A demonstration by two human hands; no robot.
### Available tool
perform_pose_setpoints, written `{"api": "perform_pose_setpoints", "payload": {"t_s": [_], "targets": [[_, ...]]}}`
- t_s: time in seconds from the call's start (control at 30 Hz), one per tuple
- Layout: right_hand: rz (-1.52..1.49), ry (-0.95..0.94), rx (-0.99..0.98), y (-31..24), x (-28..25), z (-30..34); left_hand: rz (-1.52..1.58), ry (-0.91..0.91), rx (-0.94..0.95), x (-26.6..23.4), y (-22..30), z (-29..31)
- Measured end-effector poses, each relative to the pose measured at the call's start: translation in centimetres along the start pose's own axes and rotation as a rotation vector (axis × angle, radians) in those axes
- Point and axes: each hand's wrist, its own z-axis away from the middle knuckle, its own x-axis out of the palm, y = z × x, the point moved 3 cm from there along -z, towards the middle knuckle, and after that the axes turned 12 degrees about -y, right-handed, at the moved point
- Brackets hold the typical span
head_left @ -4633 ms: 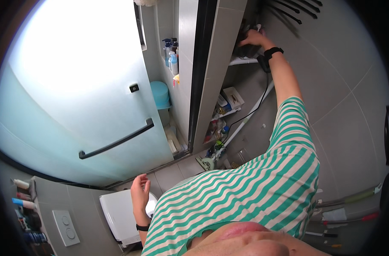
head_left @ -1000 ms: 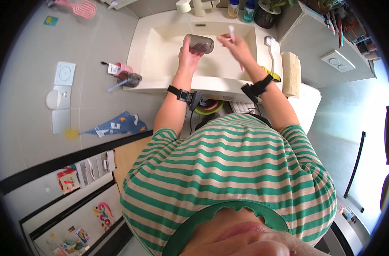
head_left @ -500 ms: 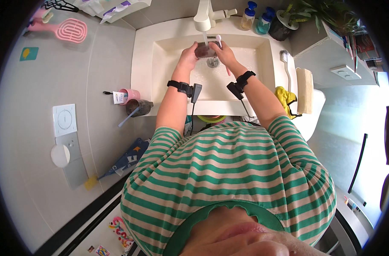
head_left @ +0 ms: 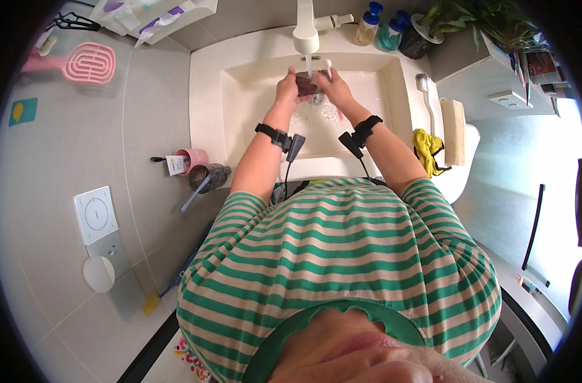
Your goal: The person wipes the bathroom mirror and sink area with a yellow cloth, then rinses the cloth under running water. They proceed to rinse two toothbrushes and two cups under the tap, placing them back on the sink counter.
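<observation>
Over the sink (head_left: 240, 127), under the running faucet (head_left: 305, 35), my left hand (head_left: 286, 89) holds a dark brown, see-through object (head_left: 305, 85), perhaps a small cup or box. Its full shape is covered by my fingers. My right hand (head_left: 335, 89) is closed around a thin stick with a white, rounded head (head_left: 328, 64), likely a toothbrush; a bit of pink shows below the hand. The right fingers, slightly blurred, reach onto the dark object. Water runs onto the object and splashes into the basin.
Pump bottles (head_left: 367, 25) and a potted plant (head_left: 425, 35) stand at the back right. A yellow cloth (head_left: 426, 152) and a long-handled brush (head_left: 428, 102) lie on the right rim. At left are a pink cup (head_left: 192, 159) and a dark cup (head_left: 208, 175) with a blue-handled brush.
Both hands have come slightly nearer with the dark object. The left hand has turned, its fingers now showing under it; the right fingers have moved across it. The view has shifted a little.
</observation>
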Motion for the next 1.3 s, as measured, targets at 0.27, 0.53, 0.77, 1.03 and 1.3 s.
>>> {"api": "perform_pose_setpoints", "payload": {"t_s": [0.27, 0.53, 0.77, 1.03, 1.3], "targets": [[0.158, 0.169, 0.097, 0.0, -1.5, -1.7, -0.090, -0.206, 0.321, 1.4, -0.1, -1.1], [0.094, -0.012, 0.010, 0.3, -1.5, -1.3, 0.087, -0.005, -0.129, 0.5, 0.0, -0.3], [0.027, 0.045, 0.166, 1.2, -2.1, -2.2, -0.493, 0.048, 0.321, 2.4, -0.1, -0.9], [-0.320, -0.125, 0.201, 0.8, -1.1, -0.5, -0.182, 0.036, 0.088, 2.2, -0.1, 0.6], [0.021, 0.106, 0.048, 0.8, -0.8, -1.0, -0.273, 0.037, 0.104, 1.7, -1.1, -1.0]]}}
